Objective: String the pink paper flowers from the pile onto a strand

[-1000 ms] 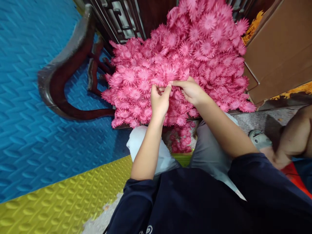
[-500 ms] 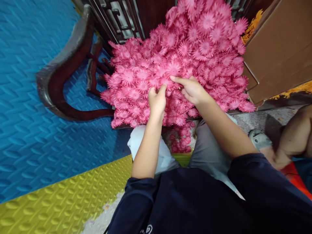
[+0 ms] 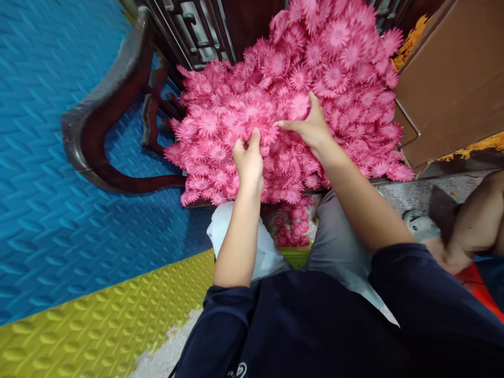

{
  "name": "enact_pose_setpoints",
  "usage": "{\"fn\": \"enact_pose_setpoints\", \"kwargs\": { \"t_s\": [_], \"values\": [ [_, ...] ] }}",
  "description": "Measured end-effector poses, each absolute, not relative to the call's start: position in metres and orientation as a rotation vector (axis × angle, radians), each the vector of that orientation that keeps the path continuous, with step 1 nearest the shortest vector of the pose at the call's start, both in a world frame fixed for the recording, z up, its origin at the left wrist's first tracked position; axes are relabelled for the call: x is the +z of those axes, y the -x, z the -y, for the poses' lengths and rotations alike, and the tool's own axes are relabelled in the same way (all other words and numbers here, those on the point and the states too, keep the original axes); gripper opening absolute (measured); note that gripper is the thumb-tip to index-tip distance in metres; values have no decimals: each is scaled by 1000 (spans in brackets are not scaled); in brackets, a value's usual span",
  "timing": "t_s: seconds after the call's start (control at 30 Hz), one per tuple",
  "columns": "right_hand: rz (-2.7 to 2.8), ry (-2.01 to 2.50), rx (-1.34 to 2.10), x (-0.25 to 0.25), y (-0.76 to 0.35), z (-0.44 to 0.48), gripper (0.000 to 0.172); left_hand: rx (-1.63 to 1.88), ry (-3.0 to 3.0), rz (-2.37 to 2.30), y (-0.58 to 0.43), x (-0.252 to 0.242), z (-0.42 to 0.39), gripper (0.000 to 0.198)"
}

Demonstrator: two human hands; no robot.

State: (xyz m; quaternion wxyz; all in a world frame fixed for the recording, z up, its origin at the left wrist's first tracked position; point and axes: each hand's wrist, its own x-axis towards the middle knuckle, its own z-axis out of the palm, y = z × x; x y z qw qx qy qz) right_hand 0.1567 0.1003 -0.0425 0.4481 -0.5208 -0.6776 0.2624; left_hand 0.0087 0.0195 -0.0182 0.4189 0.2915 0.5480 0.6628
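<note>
A big heap of pink paper flowers (image 3: 338, 68) lies on a dark wooden seat in front of me. My left hand (image 3: 248, 160) rests in the heap's near part with its fingers curled round a clump of pink flowers (image 3: 255, 118). My right hand (image 3: 313, 126) lies further up on the heap, thumb raised and forefinger stretched left onto the same clump. A few more pink flowers (image 3: 293, 226) sit on the floor between my knees.
A dark wooden chair arm (image 3: 102, 110) curves at the left over blue floor mat (image 3: 47, 157); a yellow mat (image 3: 98, 320) lies nearer. A brown cardboard box (image 3: 452, 79) stands at the right. Another person's arm (image 3: 468, 226) reaches in at the right edge.
Both hands have moved up the heap, away from me. The right hand has shifted from a pinch beside the left hand to a spread hold higher on the flowers.
</note>
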Motion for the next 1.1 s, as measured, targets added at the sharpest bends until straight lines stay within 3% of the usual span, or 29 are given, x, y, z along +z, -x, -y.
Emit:
{"fn": "enact_pose_setpoints", "kwargs": {
  "t_s": [0.07, 0.1, 0.17, 0.23, 0.27, 0.37, 0.57, 0.77, 1.1],
  "values": [
    [1604, 1381, 618, -47, -162, -106, 107, 1687, -726, -1360, -8, -19, -20, 45],
    [1565, 1386, 635, -46, -163, -104, 110, 1693, -727, -1356, -8, -19, -21, 45],
    [1570, 1324, 673, -36, -160, -94, 94, 1700, -736, -1350, -8, -19, -20, 46],
    [1570, 1227, 783, -22, -153, -78, 60, 1707, -750, -1356, -9, -18, -20, 47],
    [1579, 1175, 877, -16, -149, -70, 51, 1707, -757, -1363, -9, -17, -20, 47],
    [1571, 1090, 1113, -4, -135, -51, 39, 1681, -767, -1402, -10, -16, -19, 48],
    [1427, 1086, 1325, -7, -129, -48, 27, 1660, -769, -1487, -9, -14, -20, 50],
    [1207, 1180, 1305, -7, -137, -52, 25, 1676, -800, -1535, 6, -15, -28, 50],
    [1322, 1233, 1249, 0, -143, -50, 22, 1720, -1048, -1786, 15, -23, -30, 39]
  ]
}}
